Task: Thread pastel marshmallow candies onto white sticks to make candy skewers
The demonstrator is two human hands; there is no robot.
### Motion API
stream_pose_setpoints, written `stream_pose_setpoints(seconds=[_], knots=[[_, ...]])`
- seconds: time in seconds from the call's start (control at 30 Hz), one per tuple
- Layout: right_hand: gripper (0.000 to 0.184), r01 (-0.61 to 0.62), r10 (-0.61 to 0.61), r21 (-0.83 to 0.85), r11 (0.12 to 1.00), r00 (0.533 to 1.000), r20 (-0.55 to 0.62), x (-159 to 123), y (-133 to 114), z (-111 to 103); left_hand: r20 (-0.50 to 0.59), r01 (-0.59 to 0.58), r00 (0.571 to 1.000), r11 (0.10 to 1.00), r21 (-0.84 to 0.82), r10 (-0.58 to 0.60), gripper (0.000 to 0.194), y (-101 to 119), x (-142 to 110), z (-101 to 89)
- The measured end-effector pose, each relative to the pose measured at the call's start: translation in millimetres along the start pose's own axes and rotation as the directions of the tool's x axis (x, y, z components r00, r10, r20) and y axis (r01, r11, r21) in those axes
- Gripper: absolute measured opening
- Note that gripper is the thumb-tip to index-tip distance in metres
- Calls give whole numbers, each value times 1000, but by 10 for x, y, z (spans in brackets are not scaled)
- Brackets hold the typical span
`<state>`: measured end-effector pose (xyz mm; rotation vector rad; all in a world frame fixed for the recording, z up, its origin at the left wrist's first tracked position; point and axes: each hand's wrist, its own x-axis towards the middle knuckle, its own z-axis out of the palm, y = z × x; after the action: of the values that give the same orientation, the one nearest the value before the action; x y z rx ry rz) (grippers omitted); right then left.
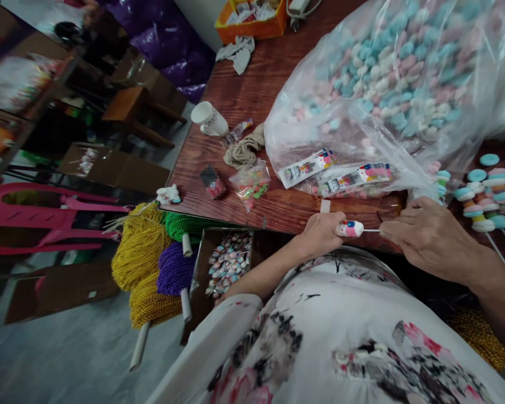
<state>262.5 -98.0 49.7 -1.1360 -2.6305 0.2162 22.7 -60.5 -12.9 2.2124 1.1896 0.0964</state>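
Note:
My left hand (324, 233) is closed around a candy skewer in a printed wrapper (350, 228), with its pale end showing past my fingers. From that end a thin white stick (371, 230) runs to my right hand (433, 241), whose fingers pinch it. Both hands are at the table's near edge, just above my lap. Printed wrappers (353, 177) lie stacked just beyond my hands. To the right are several candy skewers (488, 196), pastel discs threaded on white sticks. The part of the candy inside my left fist is hidden.
A large clear bag of pastel candies (387, 73) fills the far right of the wooden table (244, 101). A mug (209, 119), a cloth (246, 147) and a small candy bag (252, 182) stand left. Below are a box of wrapped lollipops (230, 264) and yellow cord (141, 252).

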Motion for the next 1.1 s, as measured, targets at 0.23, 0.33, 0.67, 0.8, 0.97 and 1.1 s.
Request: stream_pose_setpoints(seconds=[0.23, 0.33, 0.67, 0.8, 0.97, 1.1], knots=[[23, 153, -154, -26, 988, 987, -52, -17, -29, -117, 242, 51, 969, 923, -381, 46, 38, -76, 43, -90], [22, 190, -191, -29, 981, 982, -16, -5, -10, -119, 327, 12, 937, 924, -383, 124, 34, -15, 62, -137], [20, 127, -126, -34, 991, 992, 26, 171, -44, 175, 251, -15, 948, 820, -572, 193, 32, 190, 85, -69], [18, 100, -94, -60, 993, 990, 101, 184, 106, 53, 272, 171, 954, 514, -841, 127, 54, 161, 54, -182], [21, 88, -82, -28, 996, 983, 162, 191, 155, -75, 361, 311, 931, 406, -860, 51, 51, 118, 58, -234], [23, 76, -75, 6, 997, 976, 204, 252, 102, 17, 245, 238, 969, 393, -888, -33, 42, 191, 66, -47]])
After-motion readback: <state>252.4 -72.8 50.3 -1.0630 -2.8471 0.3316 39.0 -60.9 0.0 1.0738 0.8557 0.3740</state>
